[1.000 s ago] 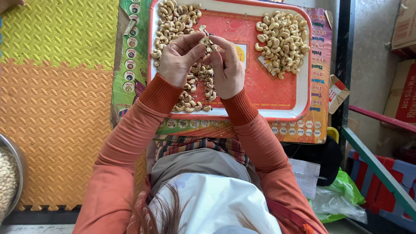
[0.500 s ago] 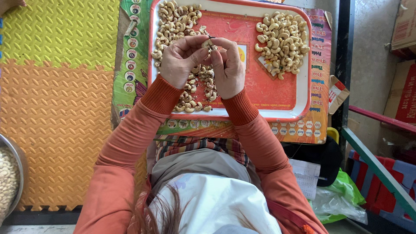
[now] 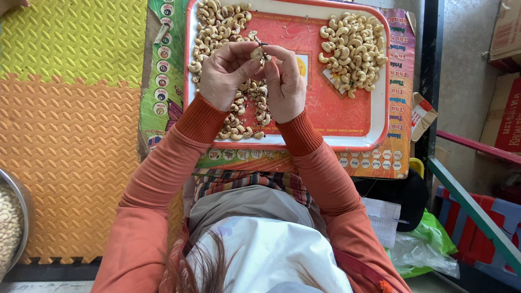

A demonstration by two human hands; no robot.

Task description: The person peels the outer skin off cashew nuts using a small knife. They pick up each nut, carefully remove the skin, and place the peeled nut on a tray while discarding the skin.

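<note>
Over a red tray with a white rim, my left hand pinches a cashew nut between thumb and fingers. My right hand is closed around a small dark tool whose tip touches that nut. A long heap of brownish cashews runs down the tray's left side, partly hidden under my hands. A separate pile of paler cashews lies at the tray's upper right.
The tray rests on a printed colourful sheet over yellow and orange foam mats. A metal bowl of nuts sits at the left edge. Cardboard boxes, a green bar and plastic bags crowd the right.
My hands stay together over the tray. The nut between my fingers has been turned slightly; the piles have not shifted.
</note>
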